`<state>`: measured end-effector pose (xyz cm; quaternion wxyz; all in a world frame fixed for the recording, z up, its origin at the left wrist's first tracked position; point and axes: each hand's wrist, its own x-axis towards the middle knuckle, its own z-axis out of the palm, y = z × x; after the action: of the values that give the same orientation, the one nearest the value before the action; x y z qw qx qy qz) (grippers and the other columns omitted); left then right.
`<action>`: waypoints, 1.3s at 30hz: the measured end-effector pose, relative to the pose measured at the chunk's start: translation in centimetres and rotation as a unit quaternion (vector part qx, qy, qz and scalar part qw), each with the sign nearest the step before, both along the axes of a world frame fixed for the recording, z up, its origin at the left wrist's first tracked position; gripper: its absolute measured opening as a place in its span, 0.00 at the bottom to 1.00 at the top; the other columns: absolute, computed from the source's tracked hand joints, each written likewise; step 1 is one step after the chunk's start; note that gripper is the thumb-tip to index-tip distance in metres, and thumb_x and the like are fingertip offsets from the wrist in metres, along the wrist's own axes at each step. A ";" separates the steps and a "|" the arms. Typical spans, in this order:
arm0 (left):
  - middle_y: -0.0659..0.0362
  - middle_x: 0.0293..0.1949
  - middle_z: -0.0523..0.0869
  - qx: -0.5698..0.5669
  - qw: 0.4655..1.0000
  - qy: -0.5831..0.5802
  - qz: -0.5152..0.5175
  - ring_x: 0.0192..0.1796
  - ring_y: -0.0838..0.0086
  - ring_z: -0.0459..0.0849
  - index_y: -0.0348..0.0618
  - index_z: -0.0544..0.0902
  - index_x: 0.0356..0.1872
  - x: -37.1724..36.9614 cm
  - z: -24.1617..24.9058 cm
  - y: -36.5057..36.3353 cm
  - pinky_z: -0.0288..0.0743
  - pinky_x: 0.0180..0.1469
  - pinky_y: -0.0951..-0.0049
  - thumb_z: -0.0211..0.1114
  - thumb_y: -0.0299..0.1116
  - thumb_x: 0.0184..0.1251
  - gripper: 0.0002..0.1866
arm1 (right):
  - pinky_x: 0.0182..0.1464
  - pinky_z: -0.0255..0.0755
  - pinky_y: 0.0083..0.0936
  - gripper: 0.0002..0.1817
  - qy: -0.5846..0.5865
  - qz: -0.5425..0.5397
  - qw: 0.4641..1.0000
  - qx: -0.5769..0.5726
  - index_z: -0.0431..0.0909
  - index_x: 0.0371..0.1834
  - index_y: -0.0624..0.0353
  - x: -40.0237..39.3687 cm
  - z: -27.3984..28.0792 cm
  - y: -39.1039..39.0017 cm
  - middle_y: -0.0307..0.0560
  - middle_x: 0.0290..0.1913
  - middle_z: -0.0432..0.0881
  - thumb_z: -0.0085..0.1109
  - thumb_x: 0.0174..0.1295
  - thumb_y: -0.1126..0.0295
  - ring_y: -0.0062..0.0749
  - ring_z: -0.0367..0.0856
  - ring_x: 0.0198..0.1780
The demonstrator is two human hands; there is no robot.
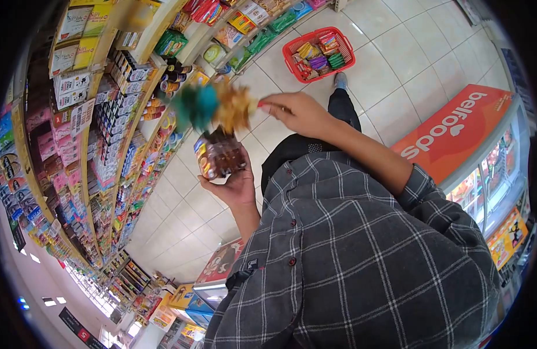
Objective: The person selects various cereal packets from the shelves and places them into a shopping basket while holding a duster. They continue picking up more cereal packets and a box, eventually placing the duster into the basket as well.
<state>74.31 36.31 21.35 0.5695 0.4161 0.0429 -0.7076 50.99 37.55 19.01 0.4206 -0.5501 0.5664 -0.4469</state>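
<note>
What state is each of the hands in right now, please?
Left hand: holding a brown pack.
Right hand: closed, holding what looks like a duster, blurred.

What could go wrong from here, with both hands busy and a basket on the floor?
A foot is close beside the red basket, so a step could catch it. The blurred teal-and-gold item at the right hand might knock the brown pack from the left hand.

A glossy dark-brown packet (223, 157) is held in the left hand (238, 189); a fluffy teal-and-gold duster (233, 107), blurred, is held in the right hand (297, 114).
</note>
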 end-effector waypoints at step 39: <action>0.44 0.68 0.63 -0.431 0.577 -0.663 -0.204 0.66 0.56 0.67 0.46 0.57 0.63 5.2 0.9 -2.1 0.64 0.66 0.57 0.84 0.33 0.38 0.51 | 0.35 0.72 0.30 0.16 0.055 0.053 0.996 0.051 0.82 0.46 0.63 -0.8 3.6 -5.7 0.50 0.27 0.82 0.56 0.70 0.61 0.29 0.78 0.29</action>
<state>79.53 34.22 22.29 0.3922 0.4722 -0.7430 -0.2667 50.17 31.81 22.57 0.4389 -0.5809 0.5810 -0.3638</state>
